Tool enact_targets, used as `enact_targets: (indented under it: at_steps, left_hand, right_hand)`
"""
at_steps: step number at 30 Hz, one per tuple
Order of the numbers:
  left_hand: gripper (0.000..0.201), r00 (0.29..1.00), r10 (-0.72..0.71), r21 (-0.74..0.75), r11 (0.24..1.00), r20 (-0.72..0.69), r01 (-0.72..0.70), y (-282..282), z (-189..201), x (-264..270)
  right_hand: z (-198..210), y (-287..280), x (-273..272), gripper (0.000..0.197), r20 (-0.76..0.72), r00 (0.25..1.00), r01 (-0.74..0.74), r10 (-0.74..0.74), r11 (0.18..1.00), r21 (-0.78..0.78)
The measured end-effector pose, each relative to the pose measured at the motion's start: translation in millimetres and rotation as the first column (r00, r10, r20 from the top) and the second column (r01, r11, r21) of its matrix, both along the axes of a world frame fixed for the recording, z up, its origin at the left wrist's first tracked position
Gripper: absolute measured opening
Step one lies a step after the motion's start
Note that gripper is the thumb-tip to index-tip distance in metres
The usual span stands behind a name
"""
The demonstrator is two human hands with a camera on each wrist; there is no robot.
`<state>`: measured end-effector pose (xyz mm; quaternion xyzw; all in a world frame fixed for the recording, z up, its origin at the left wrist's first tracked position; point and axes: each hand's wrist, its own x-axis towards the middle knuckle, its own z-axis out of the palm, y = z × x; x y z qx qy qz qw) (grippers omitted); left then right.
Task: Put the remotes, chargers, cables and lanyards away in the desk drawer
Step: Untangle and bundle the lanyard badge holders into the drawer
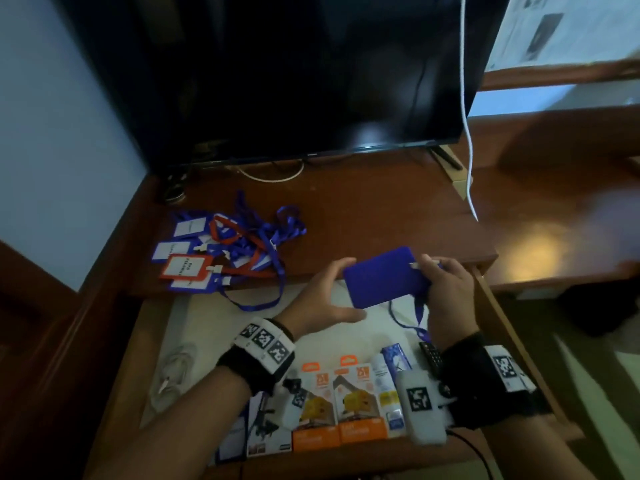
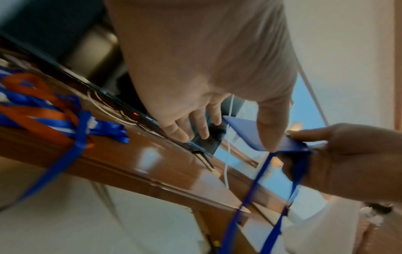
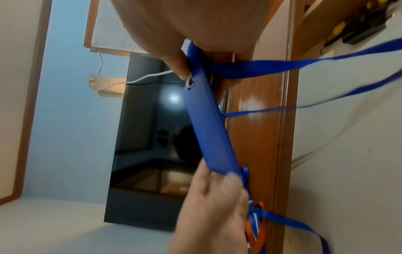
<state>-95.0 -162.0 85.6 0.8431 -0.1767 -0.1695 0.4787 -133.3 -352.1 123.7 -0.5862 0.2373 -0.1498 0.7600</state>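
Note:
A blue badge holder [image 1: 384,275] hangs over the open drawer [image 1: 194,313], held at both ends. My left hand [image 1: 343,292] pinches its left end between thumb and fingers [image 2: 195,125]. My right hand [image 1: 436,282] grips the right end by the clip, and its blue strap [image 1: 417,311] droops into the drawer. The right wrist view shows the holder [image 3: 208,130] edge-on, with the strap [image 3: 261,67] running off to the right. A pile of blue and red lanyards [image 1: 221,247] with badge cards lies on the desk top to the left.
In the drawer lie a white cable [image 1: 173,372], orange charger boxes [image 1: 336,407], small white boxes and a black remote [image 1: 431,356]. A dark TV [image 1: 294,81] stands at the back of the desk. A white cord [image 1: 467,133] hangs at its right.

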Motion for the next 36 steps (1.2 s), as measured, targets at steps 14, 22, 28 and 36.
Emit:
enact_targets:
  at_steps: [14,22,28,36]
  left_hand:
    - [0.096,0.971,-0.140,0.277,0.957,0.193,0.083,-36,-5,-22]
    - [0.075,0.980,-0.197,0.502,0.851,0.040,0.150,6,-13,-11]
    - [0.064,0.910,-0.279,0.492,0.772,-0.306,0.402,70,-11,-4]
    - [0.029,0.883,-0.218,0.438,0.803,-0.416,0.404,118,-18,-4]
  right_hand:
    - [-27,10,-23,0.012,-0.165,0.975,-0.124,0.148,0.982,0.144]
    - [-43,19,-23,0.020,-0.235,0.877,-0.434,0.419,0.901,-0.016]
    - [-67,23,-23,0.006,-0.356,0.753,-0.657,0.553,0.661,-0.362]
    - [-64,42,-14,0.025,-0.436,0.639,-0.769,0.634,0.531,-0.356]
